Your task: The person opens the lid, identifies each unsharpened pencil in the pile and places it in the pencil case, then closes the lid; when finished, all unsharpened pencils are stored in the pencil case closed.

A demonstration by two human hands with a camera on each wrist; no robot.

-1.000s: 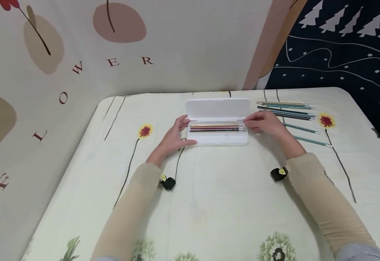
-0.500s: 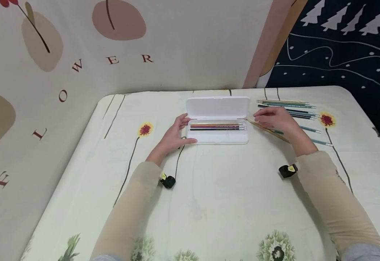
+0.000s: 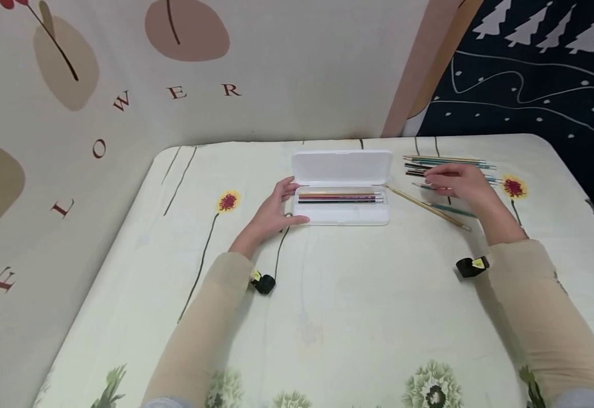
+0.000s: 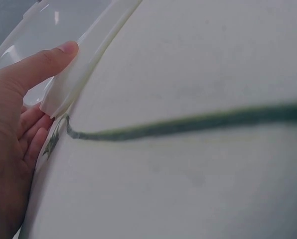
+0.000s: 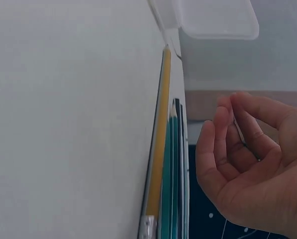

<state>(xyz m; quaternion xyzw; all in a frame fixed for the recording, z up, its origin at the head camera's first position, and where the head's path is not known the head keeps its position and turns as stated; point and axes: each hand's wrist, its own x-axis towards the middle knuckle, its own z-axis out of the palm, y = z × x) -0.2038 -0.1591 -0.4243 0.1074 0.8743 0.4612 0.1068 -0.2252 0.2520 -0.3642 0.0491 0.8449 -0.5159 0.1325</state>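
- Head view: open pencil case [image 3: 347, 215] mid-far on cloth [image 3: 347, 283], left hand [image 3: 271, 214] gripping its left end; a tug could jostle its contents.
- Right hand [image 3: 461, 184] loosely curled, nothing held, above right-side pencils [image 3: 444, 161]; a low sweep could roll the slanted yellow pencil [image 3: 429, 208].

- Head: high above the table [image 3: 337, 306], facing forward and down to its far edge.
- Left wrist: close, tilted, onto left hand [image 4: 11, 117] and case [image 4: 91, 56], both shared with head.
- Right wrist: low, rolled sideways toward the far edge; shares the yellow pencil [image 5: 160, 144] with head.
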